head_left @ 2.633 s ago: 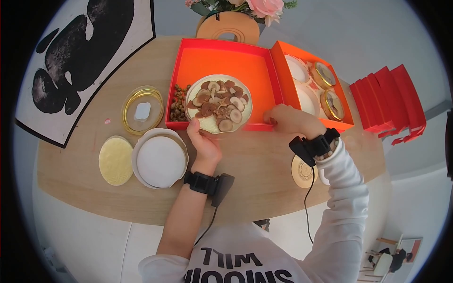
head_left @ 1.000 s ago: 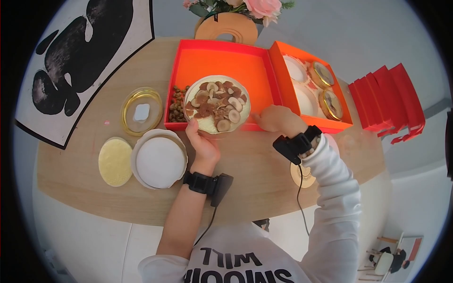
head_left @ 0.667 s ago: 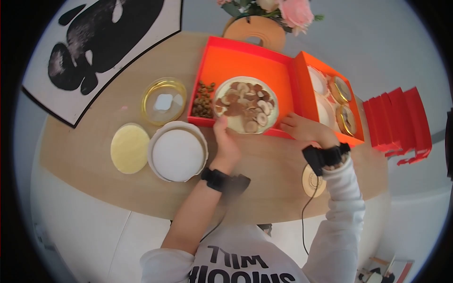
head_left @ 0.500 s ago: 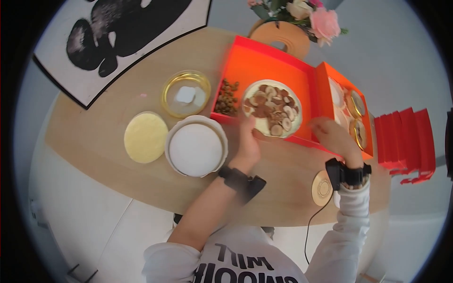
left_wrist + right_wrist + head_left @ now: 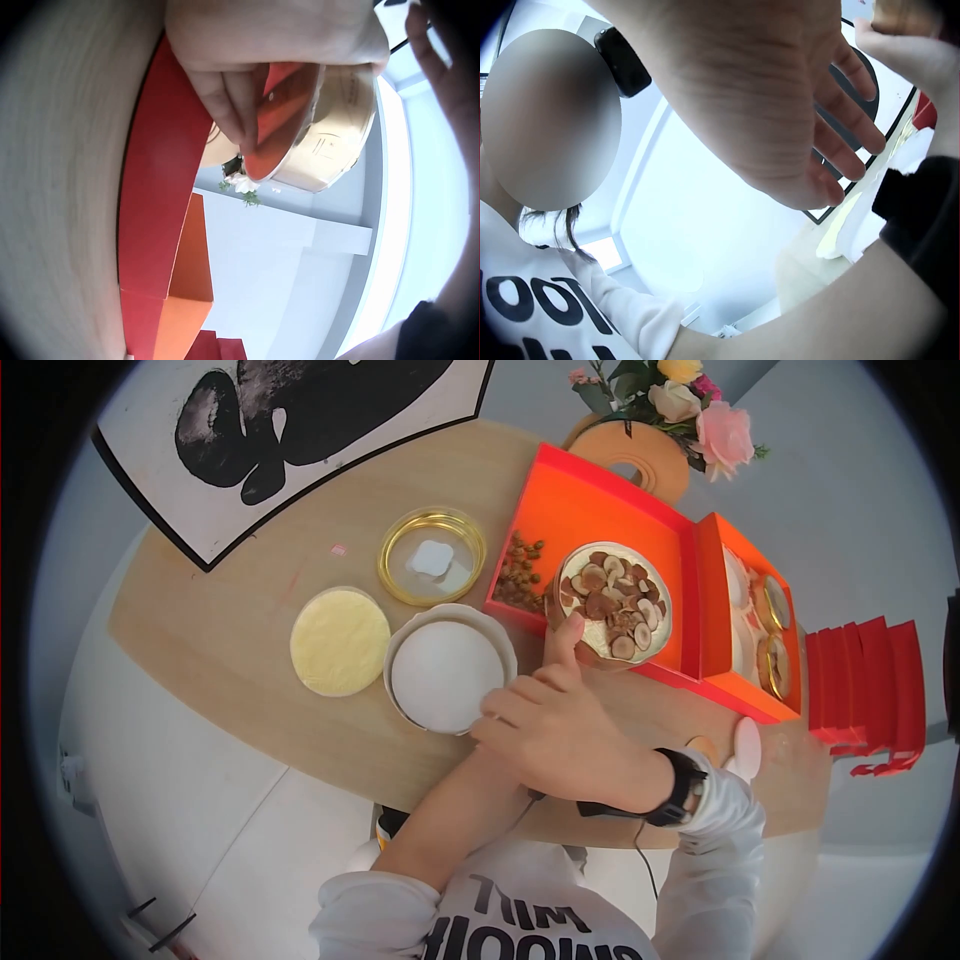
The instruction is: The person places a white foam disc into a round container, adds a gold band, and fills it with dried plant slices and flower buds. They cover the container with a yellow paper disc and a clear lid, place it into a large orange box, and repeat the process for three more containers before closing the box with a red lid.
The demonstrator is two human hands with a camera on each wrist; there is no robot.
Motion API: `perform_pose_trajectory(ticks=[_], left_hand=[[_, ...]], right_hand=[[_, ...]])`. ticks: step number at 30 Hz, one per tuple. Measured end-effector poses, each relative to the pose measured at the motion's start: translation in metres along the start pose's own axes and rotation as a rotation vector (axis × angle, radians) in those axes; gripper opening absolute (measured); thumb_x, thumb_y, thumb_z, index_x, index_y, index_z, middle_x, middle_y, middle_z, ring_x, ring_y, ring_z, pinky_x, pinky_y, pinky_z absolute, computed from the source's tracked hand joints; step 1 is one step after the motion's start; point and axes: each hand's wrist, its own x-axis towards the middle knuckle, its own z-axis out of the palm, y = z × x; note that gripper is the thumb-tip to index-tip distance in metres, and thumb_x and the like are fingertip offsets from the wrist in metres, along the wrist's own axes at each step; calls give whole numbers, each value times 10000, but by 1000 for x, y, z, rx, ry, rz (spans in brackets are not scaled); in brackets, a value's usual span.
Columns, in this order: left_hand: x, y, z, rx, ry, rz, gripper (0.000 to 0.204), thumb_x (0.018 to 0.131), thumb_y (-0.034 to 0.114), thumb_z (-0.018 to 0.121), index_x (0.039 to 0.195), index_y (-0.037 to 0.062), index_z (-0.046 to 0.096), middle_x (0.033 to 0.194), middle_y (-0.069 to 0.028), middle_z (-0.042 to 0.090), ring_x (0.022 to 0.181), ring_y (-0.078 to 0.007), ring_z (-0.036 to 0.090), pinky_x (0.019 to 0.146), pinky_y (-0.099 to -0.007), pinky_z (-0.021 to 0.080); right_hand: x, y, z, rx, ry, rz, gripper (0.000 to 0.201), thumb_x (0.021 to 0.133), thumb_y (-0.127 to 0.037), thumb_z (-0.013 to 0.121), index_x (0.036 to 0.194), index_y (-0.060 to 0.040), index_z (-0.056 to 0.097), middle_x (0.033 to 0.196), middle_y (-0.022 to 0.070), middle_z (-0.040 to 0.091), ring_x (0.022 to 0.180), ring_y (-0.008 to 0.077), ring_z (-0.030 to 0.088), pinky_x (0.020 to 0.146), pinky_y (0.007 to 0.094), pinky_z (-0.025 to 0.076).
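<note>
My left hand (image 5: 566, 643) holds up a round container (image 5: 334, 127) with pale sides, thumb at its near rim in the head view and fingers curled beneath it in the left wrist view. Brown-and-cream round slices (image 5: 628, 600) lie in the container on a pale lining. It hangs over the front edge of an open orange-lined red box (image 5: 570, 510). My right hand (image 5: 575, 735) crosses over my left wrist and hides much of the left hand. In the right wrist view its fingers (image 5: 851, 124) are extended, slightly spread, and hold nothing.
Small brown clumps (image 5: 520, 570) lie in the box's left corner; gold-rimmed jars (image 5: 775, 665) sit in its right half. Left of it are a gold-rimmed clear lid (image 5: 388, 588), a pale yellow disc (image 5: 340, 643) and a white paper-lined bowl (image 5: 402, 707). Red boxes (image 5: 865, 690) stand far right.
My right hand has left the box's front edge and swung left over my left wrist. The left hand keeps holding the container. The head view has turned, shifting the scene rightward.
</note>
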Motion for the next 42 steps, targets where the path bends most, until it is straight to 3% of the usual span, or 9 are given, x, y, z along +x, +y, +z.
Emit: perform_pose_trajectory(ticks=[12,18,24,28,33,42], left_hand=[[-8,0,-7,474,-24,153,431,853,293,423,1202,56,334,1139,-87,415,1080,-213,432,969,-338,297],[-10,-2,-8,577,-21,188,456,846,296,427,1220,60,313,1159,-87,404,1094,-213,420,971,-338,295],[-13,-7,-10,659,-14,214,483,840,299,432,1238,64,293,1178,-87,392,1108,-212,408,973,-338,293],[-18,-8,-12,720,-9,230,501,835,300,435,1249,66,279,1191,-87,385,1118,-212,400,975,-339,292],[-22,-6,-11,783,3,247,524,830,303,439,1264,69,262,1208,-87,375,1129,-212,390,977,-339,290],[-25,-7,-10,902,19,282,567,820,307,446,1291,75,231,1237,-87,358,1150,-211,372,980,-339,287]], right_hand=[[19,13,6,93,130,112,162,694,-129,618,842,-91,566,872,33,514,750,200,518,661,341,403],[38,10,12,-60,2,216,206,667,-75,583,868,-36,564,907,97,523,780,218,541,638,315,442],[98,14,23,-111,-23,347,149,644,-55,576,781,-9,614,803,125,569,687,224,607,504,292,484],[126,25,35,-112,-148,431,99,644,-66,588,726,-27,628,737,109,594,655,228,623,491,302,480],[133,29,44,-136,-200,444,80,641,-76,596,708,-60,636,686,86,610,646,208,627,482,292,462],[139,38,56,-183,-112,435,61,638,-85,598,680,-83,641,672,65,612,650,207,629,474,296,440]])
